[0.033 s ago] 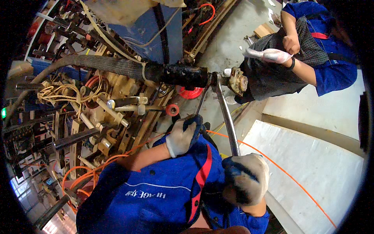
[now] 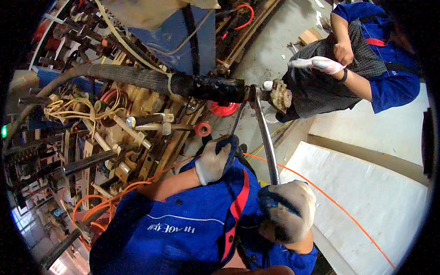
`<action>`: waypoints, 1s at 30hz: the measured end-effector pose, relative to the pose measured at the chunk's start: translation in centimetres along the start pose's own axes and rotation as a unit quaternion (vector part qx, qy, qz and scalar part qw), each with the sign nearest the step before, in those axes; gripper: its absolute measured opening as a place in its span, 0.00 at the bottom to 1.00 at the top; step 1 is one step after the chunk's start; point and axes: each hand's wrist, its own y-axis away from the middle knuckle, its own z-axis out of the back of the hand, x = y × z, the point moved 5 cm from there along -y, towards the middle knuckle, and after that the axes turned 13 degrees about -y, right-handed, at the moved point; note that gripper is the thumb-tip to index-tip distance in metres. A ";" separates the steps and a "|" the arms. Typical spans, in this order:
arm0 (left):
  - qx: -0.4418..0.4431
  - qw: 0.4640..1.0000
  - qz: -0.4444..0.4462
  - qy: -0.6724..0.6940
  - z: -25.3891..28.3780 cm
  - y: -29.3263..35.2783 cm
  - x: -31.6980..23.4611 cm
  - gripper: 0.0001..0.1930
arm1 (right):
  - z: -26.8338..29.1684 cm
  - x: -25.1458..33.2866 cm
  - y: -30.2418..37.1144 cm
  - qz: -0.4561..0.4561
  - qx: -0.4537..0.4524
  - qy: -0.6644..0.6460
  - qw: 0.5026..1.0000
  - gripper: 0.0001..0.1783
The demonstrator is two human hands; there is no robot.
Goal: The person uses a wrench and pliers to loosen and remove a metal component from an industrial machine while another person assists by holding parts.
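Observation:
My left hand (image 2: 216, 159), in a white glove with dark fingers, is closed round the lower end of a thin dark wrench (image 2: 238, 120). My right hand (image 2: 288, 211), in a stained glove of the same sort, grips the end of a longer shiny wrench (image 2: 267, 142). Both tools reach up to the end of a black pipe fitting (image 2: 217, 88) and sit side by side there. A thick braided hose (image 2: 123, 78) runs into that fitting from the left. Beyond the wrenches is a worn metal end piece (image 2: 281, 96). The wrench jaws are partly hidden against the fitting.
At the left stands machinery with metal rods (image 2: 89, 162) and bundled cables (image 2: 68, 110). An orange hose (image 2: 330, 198) crosses to the right, over a white panel (image 2: 348, 183). A co-worker (image 2: 353, 68) sits at the upper right, one hand gloved. A blue box (image 2: 174, 46) stands behind the hose.
My right hand and the lower end of the shiny wrench have shifted slightly to the left. My left hand and the dark wrench look nearly still.

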 end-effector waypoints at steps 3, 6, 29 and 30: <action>-0.037 0.998 -0.024 0.051 0.0 0.1 -0.5 0.14 | 0.2 0.6 -2.0 -0.019 0.043 -0.003 0.999 0.18; -0.004 0.992 -0.003 0.130 -0.6 -0.5 0.2 0.13 | -1.2 0.9 -1.9 0.091 0.088 0.017 0.992 0.19; -0.056 0.984 0.077 0.152 -3.3 -0.7 5.2 0.12 | -4.8 -8.1 4.2 -0.557 -0.110 -0.510 0.646 0.37; -0.068 0.972 0.114 0.192 -3.6 -0.5 5.4 0.13 | -5.0 -8.3 4.1 -0.546 -0.089 -0.477 0.683 0.35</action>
